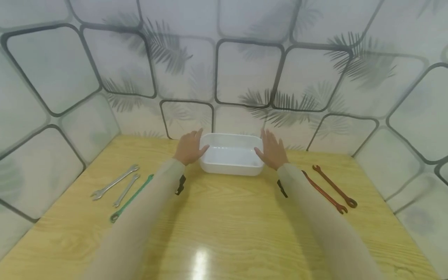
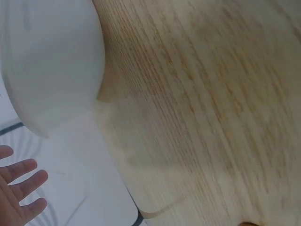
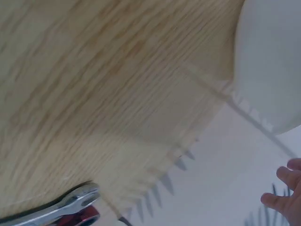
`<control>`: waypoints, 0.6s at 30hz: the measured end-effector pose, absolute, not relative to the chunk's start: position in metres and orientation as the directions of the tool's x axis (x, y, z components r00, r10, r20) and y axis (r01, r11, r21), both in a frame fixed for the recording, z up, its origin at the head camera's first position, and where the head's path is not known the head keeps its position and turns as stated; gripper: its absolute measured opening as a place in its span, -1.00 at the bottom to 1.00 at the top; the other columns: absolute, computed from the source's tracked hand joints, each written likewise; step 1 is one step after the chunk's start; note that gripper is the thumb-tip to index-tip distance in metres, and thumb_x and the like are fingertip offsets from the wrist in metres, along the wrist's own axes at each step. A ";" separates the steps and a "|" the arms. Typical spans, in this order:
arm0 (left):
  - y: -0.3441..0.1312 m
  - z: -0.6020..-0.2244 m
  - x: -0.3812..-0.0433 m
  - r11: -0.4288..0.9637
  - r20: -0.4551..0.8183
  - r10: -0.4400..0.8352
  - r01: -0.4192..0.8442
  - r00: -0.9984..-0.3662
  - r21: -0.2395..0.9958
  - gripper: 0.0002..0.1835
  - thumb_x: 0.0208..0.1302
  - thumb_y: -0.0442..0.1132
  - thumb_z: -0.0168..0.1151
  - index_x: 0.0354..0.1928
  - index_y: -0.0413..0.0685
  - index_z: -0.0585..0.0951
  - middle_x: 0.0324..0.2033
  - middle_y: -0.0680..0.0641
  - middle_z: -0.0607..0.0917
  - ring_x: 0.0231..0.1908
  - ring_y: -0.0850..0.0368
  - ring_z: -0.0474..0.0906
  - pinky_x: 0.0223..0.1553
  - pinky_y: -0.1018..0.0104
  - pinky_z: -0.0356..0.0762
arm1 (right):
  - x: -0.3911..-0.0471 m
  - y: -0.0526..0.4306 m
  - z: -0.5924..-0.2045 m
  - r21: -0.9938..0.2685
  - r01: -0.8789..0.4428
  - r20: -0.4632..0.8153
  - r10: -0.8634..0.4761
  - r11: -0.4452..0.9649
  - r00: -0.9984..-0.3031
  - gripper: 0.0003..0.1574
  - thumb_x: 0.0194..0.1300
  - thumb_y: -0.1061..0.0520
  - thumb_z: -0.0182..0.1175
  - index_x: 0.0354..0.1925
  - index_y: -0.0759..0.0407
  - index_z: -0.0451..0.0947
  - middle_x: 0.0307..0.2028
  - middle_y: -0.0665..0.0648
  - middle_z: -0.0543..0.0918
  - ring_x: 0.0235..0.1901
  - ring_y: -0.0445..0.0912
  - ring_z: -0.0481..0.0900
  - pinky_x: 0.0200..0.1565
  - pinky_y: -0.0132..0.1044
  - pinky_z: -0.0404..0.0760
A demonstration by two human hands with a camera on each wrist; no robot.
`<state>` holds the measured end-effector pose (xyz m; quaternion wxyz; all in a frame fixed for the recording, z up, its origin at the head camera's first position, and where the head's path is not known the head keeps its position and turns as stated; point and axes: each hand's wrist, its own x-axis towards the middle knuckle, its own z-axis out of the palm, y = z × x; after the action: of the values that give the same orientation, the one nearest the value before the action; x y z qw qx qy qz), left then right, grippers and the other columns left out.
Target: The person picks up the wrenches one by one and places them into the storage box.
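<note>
A white rectangular dish [image 1: 231, 169] with rounded corners stands at the back of the wooden table, close to the wall. My left hand [image 1: 189, 148] is at its left end, fingers extended and thumb over the rim. At the opposite end, my right hand [image 1: 273, 149] mirrors it, with its thumb also reaching over the rim. The dish's pale side [image 2: 56, 61] fills the upper left of the left wrist view, above spread fingers [image 2: 29, 186]. In the right wrist view, the dish wall [image 3: 270, 61] shows at upper right, with fingertips [image 3: 275, 201] below it.
Left of my arms lie two silver wrenches [image 1: 115, 182] and a green wrench [image 1: 132, 197]. To the right are a dark orange wrench [image 1: 334, 186] and a red wrench [image 1: 324, 193]. The patterned wall [image 1: 189, 81] closes off the table's back and sides.
</note>
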<state>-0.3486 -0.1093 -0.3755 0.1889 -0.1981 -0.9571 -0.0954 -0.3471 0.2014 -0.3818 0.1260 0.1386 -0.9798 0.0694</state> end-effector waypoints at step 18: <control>-0.111 -0.383 -0.363 0.961 0.106 0.249 0.260 -0.963 0.099 -0.64 0.32 -0.05 -0.02 -0.35 -0.22 0.58 -0.49 -0.14 0.64 -0.44 -0.01 0.53 -0.20 0.06 0.54 | -0.347 0.202 -0.377 -0.073 -0.217 0.143 -0.205 0.973 -0.968 -0.57 0.33 0.02 -0.08 -0.40 0.37 0.48 -0.54 0.27 0.58 -0.55 0.09 0.53 -0.40 -0.01 0.58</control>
<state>-0.3634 -0.1109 -0.3827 0.0460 -0.1287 -0.9890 -0.0562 -0.3473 0.2019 -0.3767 0.0674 0.1065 -0.9910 0.0440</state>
